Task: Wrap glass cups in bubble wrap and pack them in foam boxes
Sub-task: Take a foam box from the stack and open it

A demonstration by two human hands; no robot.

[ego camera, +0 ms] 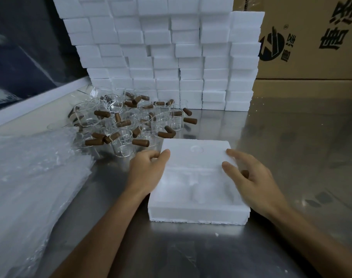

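Note:
A white foam box lies flat on the metal table in front of me, its near half showing moulded hollows and its far half a plain lid-like face with a round dimple. My left hand grips the box's left edge, thumb on top. My right hand hovers over the box's right side with fingers spread, fingertips touching the foam. A brown handle shows just under the right fingers. Several glass cups with brown wooden handles stand crowded behind the box. Sheets of bubble wrap lie at the left.
A tall stack of white foam boxes forms a wall at the back. Brown cardboard cartons stand at the back right. A dark window with a white sill runs along the left. The steel table extends to the right.

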